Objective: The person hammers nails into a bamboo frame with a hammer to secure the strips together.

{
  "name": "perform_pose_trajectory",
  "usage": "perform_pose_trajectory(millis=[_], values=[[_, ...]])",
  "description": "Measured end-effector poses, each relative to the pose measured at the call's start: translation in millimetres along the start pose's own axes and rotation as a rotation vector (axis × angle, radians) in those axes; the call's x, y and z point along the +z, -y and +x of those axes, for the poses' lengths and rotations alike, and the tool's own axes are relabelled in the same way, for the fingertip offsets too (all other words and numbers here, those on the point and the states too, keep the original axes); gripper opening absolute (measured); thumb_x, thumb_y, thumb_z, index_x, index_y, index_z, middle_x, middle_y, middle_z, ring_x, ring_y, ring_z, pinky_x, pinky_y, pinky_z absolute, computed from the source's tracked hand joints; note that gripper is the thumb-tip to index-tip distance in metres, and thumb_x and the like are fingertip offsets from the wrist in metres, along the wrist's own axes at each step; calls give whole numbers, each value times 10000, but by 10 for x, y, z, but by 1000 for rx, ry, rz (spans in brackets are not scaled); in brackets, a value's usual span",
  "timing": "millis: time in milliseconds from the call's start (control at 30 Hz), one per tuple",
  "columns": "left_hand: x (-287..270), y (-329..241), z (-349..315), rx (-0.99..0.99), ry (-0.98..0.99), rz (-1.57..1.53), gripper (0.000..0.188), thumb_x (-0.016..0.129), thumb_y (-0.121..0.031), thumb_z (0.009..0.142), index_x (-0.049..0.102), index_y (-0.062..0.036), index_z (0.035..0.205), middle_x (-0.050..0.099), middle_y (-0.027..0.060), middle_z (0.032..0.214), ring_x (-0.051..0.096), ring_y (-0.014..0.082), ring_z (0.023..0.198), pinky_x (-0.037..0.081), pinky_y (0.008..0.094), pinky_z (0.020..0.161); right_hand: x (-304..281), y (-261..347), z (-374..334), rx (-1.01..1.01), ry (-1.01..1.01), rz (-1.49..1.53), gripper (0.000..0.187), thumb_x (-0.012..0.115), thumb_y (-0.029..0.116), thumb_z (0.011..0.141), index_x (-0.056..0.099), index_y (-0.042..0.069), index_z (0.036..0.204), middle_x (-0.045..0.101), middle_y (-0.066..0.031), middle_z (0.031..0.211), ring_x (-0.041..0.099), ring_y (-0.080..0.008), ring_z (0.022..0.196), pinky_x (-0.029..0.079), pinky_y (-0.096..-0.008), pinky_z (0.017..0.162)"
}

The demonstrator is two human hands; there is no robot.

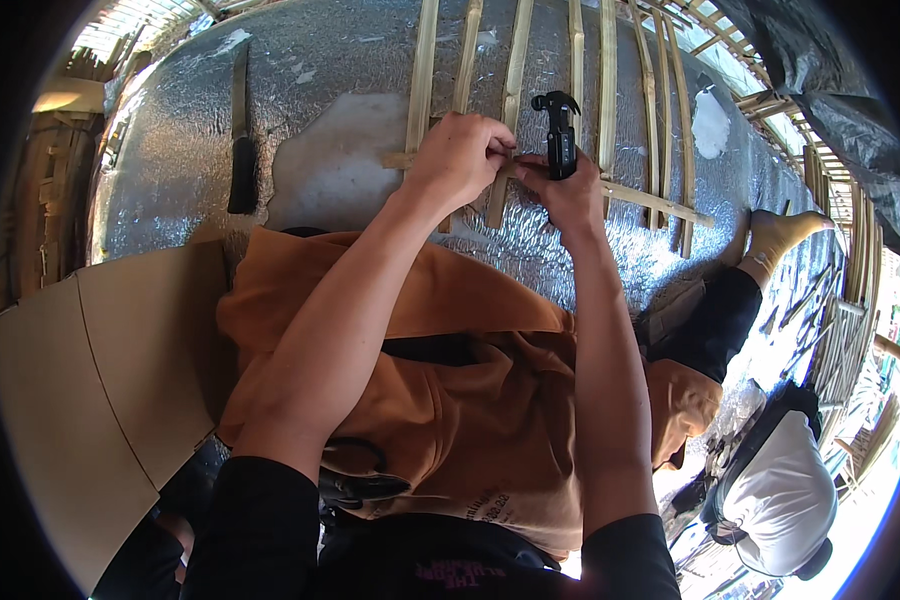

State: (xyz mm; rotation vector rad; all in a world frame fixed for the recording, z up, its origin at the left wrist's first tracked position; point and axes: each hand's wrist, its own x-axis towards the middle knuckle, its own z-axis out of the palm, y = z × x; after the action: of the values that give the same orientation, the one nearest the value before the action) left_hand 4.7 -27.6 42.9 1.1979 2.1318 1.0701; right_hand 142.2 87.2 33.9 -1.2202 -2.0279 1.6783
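Observation:
Bamboo slats (516, 70) lie side by side across a crosswise slat (660, 204) on a silvery foil-like sheet. My left hand (458, 160) is closed in a pinch over the crossing of one slat, its fingertips on something too small to make out. Just right of it, my right hand (570, 195) is closed round a small black claw hammer (561, 130), whose head points away from me. The thumb and fingertips of this hand come close to those of the left at the same crossing. What lies between the fingertips is hidden.
A knife (242, 170) with a dark handle lies on the sheet at far left. Brown cloth (450, 385) covers my lap. Folded cardboard (100, 350) stands at left. A foot (785, 238) rests at right, above a white, rounded bundle (785, 490). Bamboo walls surround the sheet.

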Motion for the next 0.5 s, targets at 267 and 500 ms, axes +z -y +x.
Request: perform_pose_trajectory(millis=[267,500], values=[[32,7,-3,39,-34,-18,178,708,-22,814,749,-36,987,755,132,890,735,285,841,574,371,771,-23,4,-8,12,23,-39,328,811,52,785,655,-48,1055,764,-117,937,725,-154,773,577,-291,675],[57,13,3,3,-4,-21,210,693,10,833,735,-31,1034,759,134,912,745,254,869,578,341,788,-21,-29,3,-52,-11,-75,303,819,54,780,670,-42,1026,763,-119,904,722,-150,763,566,-291,647]])
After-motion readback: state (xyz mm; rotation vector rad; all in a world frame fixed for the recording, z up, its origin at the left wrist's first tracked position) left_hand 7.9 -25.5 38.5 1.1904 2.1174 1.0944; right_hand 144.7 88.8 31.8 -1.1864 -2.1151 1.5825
